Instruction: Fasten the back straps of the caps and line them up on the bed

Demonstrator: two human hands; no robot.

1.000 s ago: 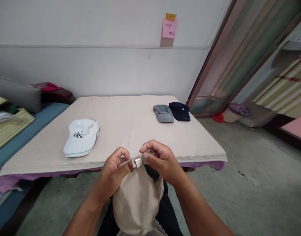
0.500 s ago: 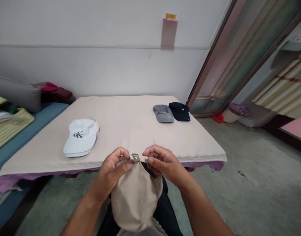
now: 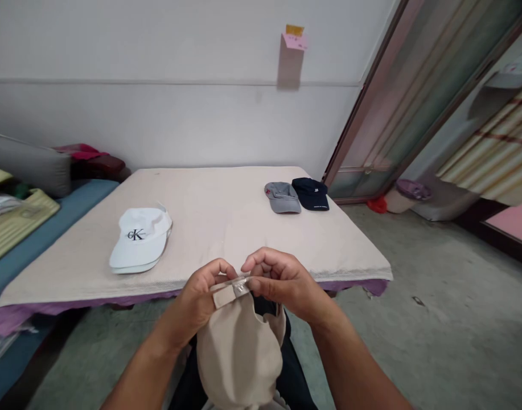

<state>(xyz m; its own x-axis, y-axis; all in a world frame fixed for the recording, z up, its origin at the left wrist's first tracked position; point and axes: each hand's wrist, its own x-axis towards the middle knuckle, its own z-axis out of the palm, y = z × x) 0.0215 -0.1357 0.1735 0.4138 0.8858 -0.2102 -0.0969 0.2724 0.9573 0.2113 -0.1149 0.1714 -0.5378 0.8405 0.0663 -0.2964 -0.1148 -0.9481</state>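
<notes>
A beige baseball cap (image 3: 239, 353) hangs between my hands above my lap, its back strap and opening uppermost. My left hand (image 3: 203, 296) pinches the strap (image 3: 223, 296) on the left side. The fingers of my right hand (image 3: 282, 282) are closed at the metal buckle (image 3: 240, 287) on that strap, thumb against its right edge. Part of the strap is hidden behind the fingers. Beyond my hands, a white cap (image 3: 139, 239) with black letters lies at left, apparently stacked on another brim.
On the cloth-covered bed (image 3: 209, 222), a grey cap (image 3: 283, 197) and a navy cap (image 3: 311, 194) lie side by side at the far right. A blue mattress (image 3: 79, 210) with a grey cushion (image 3: 34, 165) adjoins at left. A bin (image 3: 408, 196) stands by the door.
My right hand has shifted left onto the buckle. The strap now lies flatter and shows more of its length beside my left thumb. The cap has turned slightly.
</notes>
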